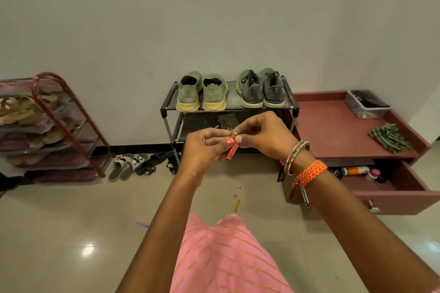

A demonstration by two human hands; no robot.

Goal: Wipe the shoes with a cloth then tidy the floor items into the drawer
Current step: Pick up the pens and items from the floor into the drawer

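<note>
Both hands meet in front of the black shoe rack (167, 105). My left hand (202, 150) and my right hand (264, 135) pinch a small red tube (232, 150) between their fingertips, held upright. Two pairs of green-grey shoes (201, 95) (262, 90) stand on the rack's top shelf. On the floor lie two small orange sticks (237, 192) (237, 206) and a purple stick (142, 224). The maroon drawer (404, 194) at the right stands pulled open, with bottles (354, 170) inside. A green striped cloth (389, 138) lies on the cabinet top.
A red rack (69, 112) of sandals stands at the left. Grey sandals (127, 165) and black sandals (159, 162) lie on the floor by the wall. A clear plastic box (366, 103) sits on the maroon cabinet top (333, 126). A folded cloth (228, 121) lies on the rack's lower shelf.
</note>
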